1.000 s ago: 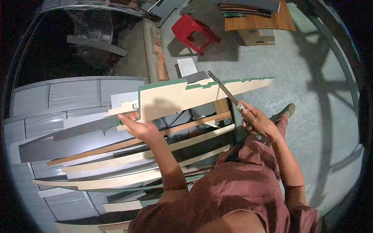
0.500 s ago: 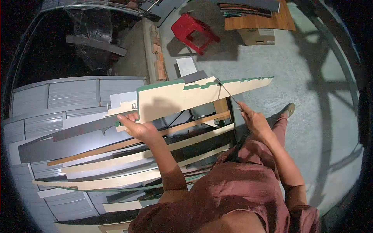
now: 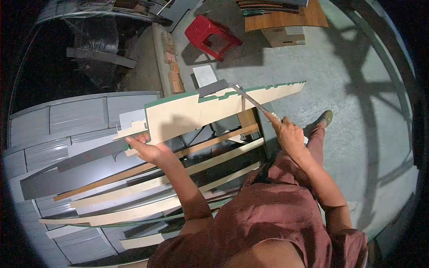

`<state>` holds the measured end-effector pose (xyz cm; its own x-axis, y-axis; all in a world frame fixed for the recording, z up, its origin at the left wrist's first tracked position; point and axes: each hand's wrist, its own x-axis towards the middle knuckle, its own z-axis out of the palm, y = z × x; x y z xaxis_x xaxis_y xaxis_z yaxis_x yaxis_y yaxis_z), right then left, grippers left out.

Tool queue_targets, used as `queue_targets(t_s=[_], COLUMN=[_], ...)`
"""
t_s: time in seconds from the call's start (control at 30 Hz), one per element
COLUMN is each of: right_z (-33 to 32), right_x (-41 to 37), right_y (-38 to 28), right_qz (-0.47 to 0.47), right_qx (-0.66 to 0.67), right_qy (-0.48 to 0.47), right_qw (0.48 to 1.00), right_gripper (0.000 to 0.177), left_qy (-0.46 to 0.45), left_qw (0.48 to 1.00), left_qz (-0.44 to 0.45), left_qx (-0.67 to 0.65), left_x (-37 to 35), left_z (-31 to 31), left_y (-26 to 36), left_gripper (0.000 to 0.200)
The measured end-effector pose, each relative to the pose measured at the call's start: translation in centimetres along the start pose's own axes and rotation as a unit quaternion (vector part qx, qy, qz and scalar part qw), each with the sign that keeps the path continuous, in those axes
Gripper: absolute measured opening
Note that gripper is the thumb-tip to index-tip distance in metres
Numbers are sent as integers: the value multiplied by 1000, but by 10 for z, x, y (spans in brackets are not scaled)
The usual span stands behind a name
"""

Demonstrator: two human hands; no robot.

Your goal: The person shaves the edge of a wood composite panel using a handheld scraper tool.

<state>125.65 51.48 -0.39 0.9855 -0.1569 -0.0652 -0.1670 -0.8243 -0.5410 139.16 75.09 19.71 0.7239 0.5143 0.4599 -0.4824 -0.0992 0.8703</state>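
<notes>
My left hand (image 3: 149, 148) is closed on the left end of a long cream board (image 3: 178, 118) with a green, notched upper edge. The board tapers to the right, its face tilted towards me. My right hand (image 3: 289, 137) grips a long, narrow, flat-bladed metal tool (image 3: 252, 98) by its handle end. The blade slants up to the left across the board, its far end at the notched edge beside a dark grey piece (image 3: 213, 88). Under my left hand lies a long grey strip (image 3: 80, 158).
Below the board, several long strips (image 3: 187, 173) lie side by side across a stand. A red plastic stool (image 3: 212, 36) is on the floor ahead. Farther right, a cardboard box (image 3: 283, 36) supports a wooden panel (image 3: 286, 20). Bricks (image 3: 173, 73) line the left.
The tool's blade has turned to show its flat side, and my right hand has rotated with it. The whole view has shifted slightly; my left hand still grips the board.
</notes>
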Motion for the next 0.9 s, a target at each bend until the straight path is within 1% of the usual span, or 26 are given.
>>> queue_targets(t_s=[0.23,0.33,0.43,0.5,0.6,0.67,0.73,0.83,0.9], right_z=[0,-1,-6,-9,-7,-3,-2,-4,-5], right_x=[2,4,4,4,4,3,4,5,5], right_y=[1,3,4,1,3,5,7,5,6], right_qz=[16,30,10,23,6,1,-4,14,13], right_qx=[31,23,43,55,89,87,85,68,71], right_qy=[20,-3,-17,-46,-42,-41,-40,-50,-35], right_qw=[999,999,999,997,995,995,996,996,997], right_gripper=[57,55,57,46,45,45,45,45,46], left_qy=[-4,-22,-28,-32,-44,-52,-26,-5,-13], left_qw=[1000,1000,999,999,999,998,1000,1000,1000], left_qz=[1,10,12,12,16,17,14,-2,3], left_qx=[-21,-16,-14,-11,-16,-22,-11,0,6], left_x=[0,3,4,6,8,8,8,2,2], left_z=[3,-1,-1,-4,-9,-9,-7,0,0], left_y=[6,5,5,4,1,0,0,6,5], left_gripper=[33,34,35,36,36,36,36,36,36])
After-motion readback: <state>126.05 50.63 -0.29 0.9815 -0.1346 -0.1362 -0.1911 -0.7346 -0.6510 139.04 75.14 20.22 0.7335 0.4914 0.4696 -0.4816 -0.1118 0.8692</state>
